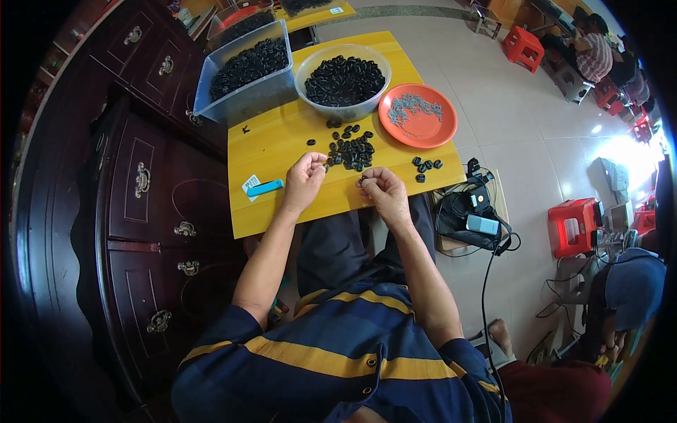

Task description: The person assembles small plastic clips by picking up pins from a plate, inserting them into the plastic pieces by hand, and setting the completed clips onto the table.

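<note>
A loose pile of small black ring-like plastic parts point(351, 151) lies on the yellow table in front of me. My left hand point(306, 180) is at the pile's near left side, thumb and fingers pinched on one small black part that barely shows at the fingertips. Just right of the pile's near end, my right hand point(385, 192) is closed in a pinch, with a bit of a dark piece at its fingertips. A smaller group of black parts point(427, 166) sits near the table's right edge. Beyond it, an orange plate point(431, 137) carries many thin grey pieces.
Behind the pile stand a round translucent bowl point(310, 99) and a clear rectangular bin point(247, 107), both full of black parts. A blue strip-shaped tool point(265, 188) rests partly over a white label at left. Dark wooden cabinets point(141, 155) flank the table; cables and a bag point(458, 218) lie right. Other people sit farther right.
</note>
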A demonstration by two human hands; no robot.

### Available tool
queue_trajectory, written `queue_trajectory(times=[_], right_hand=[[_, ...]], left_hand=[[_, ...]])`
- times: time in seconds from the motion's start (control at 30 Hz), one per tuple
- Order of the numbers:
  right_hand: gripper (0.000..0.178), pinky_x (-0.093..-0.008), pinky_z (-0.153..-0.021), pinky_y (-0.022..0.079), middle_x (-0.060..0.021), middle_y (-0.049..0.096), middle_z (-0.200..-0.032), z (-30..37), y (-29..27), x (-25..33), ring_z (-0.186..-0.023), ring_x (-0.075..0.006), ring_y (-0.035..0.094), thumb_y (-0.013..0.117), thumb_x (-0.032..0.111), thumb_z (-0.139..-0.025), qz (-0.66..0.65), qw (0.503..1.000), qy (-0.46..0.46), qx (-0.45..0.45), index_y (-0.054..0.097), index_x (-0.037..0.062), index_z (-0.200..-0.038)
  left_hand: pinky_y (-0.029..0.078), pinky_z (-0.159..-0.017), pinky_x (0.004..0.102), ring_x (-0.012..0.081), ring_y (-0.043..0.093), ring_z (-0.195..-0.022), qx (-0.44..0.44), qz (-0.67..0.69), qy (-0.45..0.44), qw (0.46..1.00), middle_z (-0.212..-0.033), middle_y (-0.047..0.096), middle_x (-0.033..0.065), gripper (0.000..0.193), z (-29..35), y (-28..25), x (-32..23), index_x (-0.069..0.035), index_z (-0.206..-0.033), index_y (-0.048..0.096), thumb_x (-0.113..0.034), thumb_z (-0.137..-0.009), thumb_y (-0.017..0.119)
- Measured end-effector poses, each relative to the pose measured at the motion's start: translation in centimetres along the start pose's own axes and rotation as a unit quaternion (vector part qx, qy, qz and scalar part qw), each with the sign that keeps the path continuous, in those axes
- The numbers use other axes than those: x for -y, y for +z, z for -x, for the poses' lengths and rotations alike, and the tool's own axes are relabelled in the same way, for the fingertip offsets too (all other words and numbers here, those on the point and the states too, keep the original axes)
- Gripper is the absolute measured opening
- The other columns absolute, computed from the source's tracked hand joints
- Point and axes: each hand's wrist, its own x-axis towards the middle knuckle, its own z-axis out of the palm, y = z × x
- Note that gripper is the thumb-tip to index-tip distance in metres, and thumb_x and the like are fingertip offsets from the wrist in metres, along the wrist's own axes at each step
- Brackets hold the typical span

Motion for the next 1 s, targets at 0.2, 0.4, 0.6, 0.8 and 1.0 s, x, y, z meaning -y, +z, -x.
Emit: queue_trajectory(times=[0.2, 0.4, 0.6, 0.8, 1.0], right_hand=[[0.02, -0.0266, -0.079, 0.054, -0.0081, 0.071, -0.096, 0.7, 0.6, 1.0, -0.086, -0.0129, 0.067, 0.062, 0.006, -0.094, -0.022, 0.999, -0.002, 0.025, 0.062, -0.0013, -0.112], [0.02, -0.0265, -0.079, 0.053, -0.0076, 0.071, -0.095, 0.9, 0.4, 1.3, -0.088, -0.0131, 0.067, 0.062, 0.004, -0.093, -0.001, 1.0, -0.013, 0.026, 0.062, -0.0016, -0.111], [0.019, -0.0263, -0.078, 0.053, -0.0072, 0.071, -0.093, 1.0, 0.3, 1.2, -0.088, -0.0124, 0.067, 0.061, 0.002, -0.092, 0.004, 0.999, -0.019, 0.034, 0.063, -0.0017, -0.11], [0.018, -0.0254, -0.078, 0.053, -0.0071, 0.072, -0.09, 1.0, 0.4, 1.4, -0.085, -0.0117, 0.067, 0.062, 0.003, -0.09, 0.027, 0.999, -0.023, 0.034, 0.064, -0.0022, -0.107], [0.02, -0.0254, -0.076, 0.053, -0.0072, 0.072, -0.089, 0.9, 0.1, 1.4, -0.083, -0.0113, 0.067, 0.064, 0.004, -0.089, 0.041, 0.998, -0.026, 0.027, 0.064, -0.0024, -0.108]], left_hand=[[0.044, -0.062, 0.0199, 0.0034, 0.05, -0.068, 0.092, 0.158, -0.04, 0.982, -0.087, 0.06, -0.0033, 0.017, 2.3, 1.8, -4.5, -0.005, -0.112, 0.061, -0.009, -0.095, 0.059], [0.045, -0.064, 0.02, 0.0028, 0.051, -0.072, 0.11, 0.13, -0.008, 0.985, -0.091, 0.06, -0.0024, 0.018, 3.0, 2.6, -5.4, -0.004, -0.113, 0.062, -0.006, -0.096, 0.057], [0.045, -0.064, 0.02, 0.0026, 0.051, -0.072, 0.105, 0.124, 0.001, 0.987, -0.091, 0.06, -0.0031, 0.018, 3.1, 2.7, -5.4, -0.004, -0.112, 0.062, -0.006, -0.096, 0.056], [0.046, -0.064, 0.0202, 0.0027, 0.052, -0.071, 0.105, 0.12, 0.013, 0.987, -0.088, 0.062, -0.0037, 0.015, 2.9, 2.7, -5.1, -0.003, -0.109, 0.065, -0.006, -0.096, 0.057], [0.047, -0.068, 0.0201, 0.0038, 0.055, -0.074, 0.102, 0.061, 0.058, 0.991, -0.091, 0.063, -0.0026, 0.017, 2.7, 2.9, -5.3, -0.001, -0.109, 0.067, -0.002, -0.095, 0.058]])
